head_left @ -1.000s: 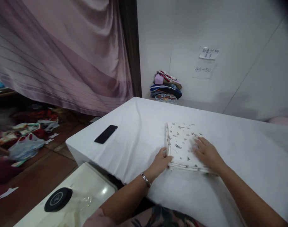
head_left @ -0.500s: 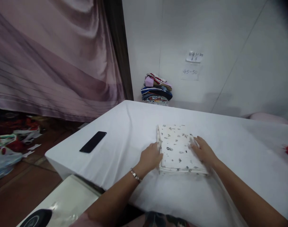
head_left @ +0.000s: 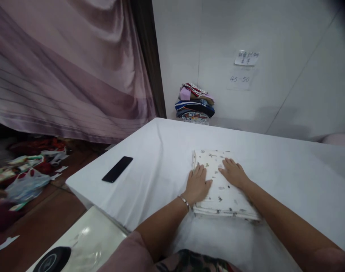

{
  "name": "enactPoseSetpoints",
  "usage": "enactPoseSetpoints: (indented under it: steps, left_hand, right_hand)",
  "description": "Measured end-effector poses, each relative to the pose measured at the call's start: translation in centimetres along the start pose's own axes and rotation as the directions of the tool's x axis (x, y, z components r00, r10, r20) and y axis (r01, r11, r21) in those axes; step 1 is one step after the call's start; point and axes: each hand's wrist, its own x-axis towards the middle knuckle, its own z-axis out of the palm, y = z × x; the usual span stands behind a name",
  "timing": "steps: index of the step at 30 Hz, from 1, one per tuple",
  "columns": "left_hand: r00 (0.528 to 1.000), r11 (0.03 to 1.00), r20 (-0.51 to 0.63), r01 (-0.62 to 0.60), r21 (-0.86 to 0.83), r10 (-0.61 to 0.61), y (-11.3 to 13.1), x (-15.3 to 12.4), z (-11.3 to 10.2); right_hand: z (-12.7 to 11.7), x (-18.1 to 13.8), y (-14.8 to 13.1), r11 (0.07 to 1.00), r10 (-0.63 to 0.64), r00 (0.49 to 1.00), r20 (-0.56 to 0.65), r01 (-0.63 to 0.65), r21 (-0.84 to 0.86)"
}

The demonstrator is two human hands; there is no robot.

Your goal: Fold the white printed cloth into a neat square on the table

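Note:
A white cloth (head_left: 222,194) with small grey and dark printed motifs lies on the white-covered table, folded into a layered rectangle. My left hand (head_left: 198,184) rests flat on its left side, fingers stretched out, a silver bracelet at the wrist. On the upper right part of the cloth, my right hand (head_left: 233,172) lies palm down with its fingers spread. Neither hand grips the fabric. Folded layers show along the cloth's near edge.
A black phone-like slab (head_left: 117,169) lies on the table's (head_left: 149,151) left side. Beyond the far edge is a stack of folded fabrics (head_left: 195,102). A pink curtain (head_left: 76,68) hangs at left. Below left, a pale surface (head_left: 100,234) carries a round black object (head_left: 53,260).
My left hand has moved from the cloth's left edge onto its top. My right hand has shifted from the right edge inward and lies flat. The view has turned slightly.

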Motion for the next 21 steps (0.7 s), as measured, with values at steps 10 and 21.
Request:
enactPoseSetpoints:
  steps: [10,21]
  left_hand:
    - [1.000,0.999,0.015,0.011,-0.045,-0.011,0.4,-0.1,-0.4]
    - [0.997,0.999,-0.070,-0.014,-0.043,0.011,0.7,0.0,-0.3]
  right_hand:
    - [-0.6,5.6,-5.0,0.980,-0.196,0.980,0.042,0.194,0.044]
    - [-1.1,6.8,-7.9,0.950,-0.294,0.953,0.072,0.283,0.131]
